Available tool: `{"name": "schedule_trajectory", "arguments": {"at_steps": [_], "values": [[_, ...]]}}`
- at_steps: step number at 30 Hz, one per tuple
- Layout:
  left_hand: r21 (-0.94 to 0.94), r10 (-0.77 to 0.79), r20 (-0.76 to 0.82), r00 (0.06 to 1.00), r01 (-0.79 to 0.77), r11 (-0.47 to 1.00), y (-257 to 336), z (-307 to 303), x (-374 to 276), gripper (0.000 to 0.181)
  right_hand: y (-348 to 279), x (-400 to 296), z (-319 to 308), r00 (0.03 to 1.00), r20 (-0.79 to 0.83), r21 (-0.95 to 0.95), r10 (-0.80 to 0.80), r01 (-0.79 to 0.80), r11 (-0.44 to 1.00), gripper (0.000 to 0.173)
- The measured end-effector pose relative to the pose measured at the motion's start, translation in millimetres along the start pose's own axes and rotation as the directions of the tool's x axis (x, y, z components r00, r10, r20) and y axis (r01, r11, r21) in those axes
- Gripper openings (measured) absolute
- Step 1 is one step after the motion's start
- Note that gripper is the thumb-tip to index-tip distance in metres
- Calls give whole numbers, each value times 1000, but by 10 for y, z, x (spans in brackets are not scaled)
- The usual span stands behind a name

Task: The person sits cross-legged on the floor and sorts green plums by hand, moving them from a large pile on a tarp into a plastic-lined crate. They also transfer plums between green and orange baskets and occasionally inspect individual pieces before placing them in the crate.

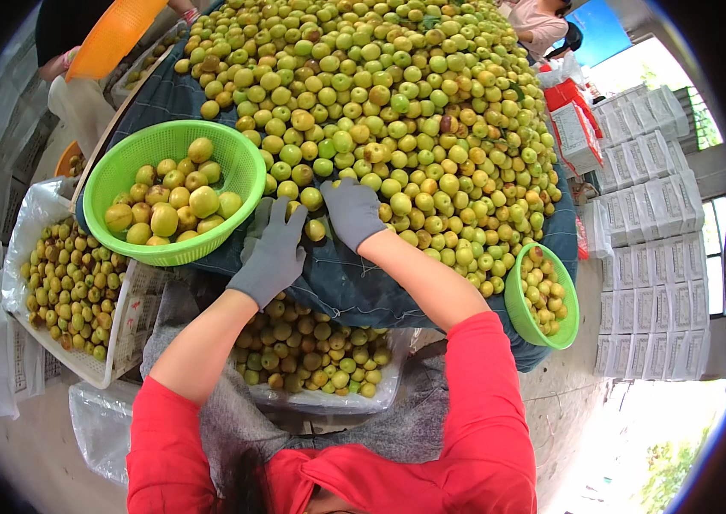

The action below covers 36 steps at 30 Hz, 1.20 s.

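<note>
A big heap of small round yellow-green fruits (363, 83) covers a dark blue cloth (363, 289) before me. At the heap's near edge, my left hand (273, 247), in a grey glove, is beside a few fruits; one shows partly behind its fingers, and whether it is gripped is unclear. My right hand (351, 209), also in a grey glove, reaches into the heap's edge, its fingertips against a yellow fruit, the grip hidden. A loose fruit (315, 230) lies between both hands. Left of my left hand, a green plastic colander (176, 254) holds larger yellowish fruits.
A lined crate (115, 340) of fruit stands at left, another (330, 399) between my knees. A small green basket (562, 337) with fruits is at the right edge. Stacked wrapped boxes (652, 257) stand at right. At upper left a person holds an orange colander (109, 38); another person (536, 29) is upper right.
</note>
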<state>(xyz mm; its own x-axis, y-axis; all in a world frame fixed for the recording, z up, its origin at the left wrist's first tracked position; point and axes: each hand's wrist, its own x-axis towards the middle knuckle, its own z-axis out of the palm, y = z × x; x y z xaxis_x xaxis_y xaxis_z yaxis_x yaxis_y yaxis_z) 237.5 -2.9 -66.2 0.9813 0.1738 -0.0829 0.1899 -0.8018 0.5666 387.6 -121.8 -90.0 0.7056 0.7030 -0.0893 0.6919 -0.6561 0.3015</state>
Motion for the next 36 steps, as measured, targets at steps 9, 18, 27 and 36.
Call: {"name": "schedule_trajectory", "arguments": {"at_steps": [9, 18, 27, 36], "values": [[-133, 65, 4, 998, -64, 989, -150, -8, -149, 64, 468, -494, -626, 930, 123, 981, 347, -166, 96, 47], [66, 92, -25, 995, -90, 994, -10, -52, -262, 77, -995, -2618, 418, 774, 623, 654, -114, -595, -468, 59], [-117, -114, 92, 989, 125, 985, -5, -86, 35, 102, -103, -1407, -502, 858, -247, 924, 450, 68, 377, 20], [-306, 54, -76, 996, -75, 949, -330, 267, 249, 103, 804, 438, -87, 985, -104, 613, 141, -48, 789, 62]]}}
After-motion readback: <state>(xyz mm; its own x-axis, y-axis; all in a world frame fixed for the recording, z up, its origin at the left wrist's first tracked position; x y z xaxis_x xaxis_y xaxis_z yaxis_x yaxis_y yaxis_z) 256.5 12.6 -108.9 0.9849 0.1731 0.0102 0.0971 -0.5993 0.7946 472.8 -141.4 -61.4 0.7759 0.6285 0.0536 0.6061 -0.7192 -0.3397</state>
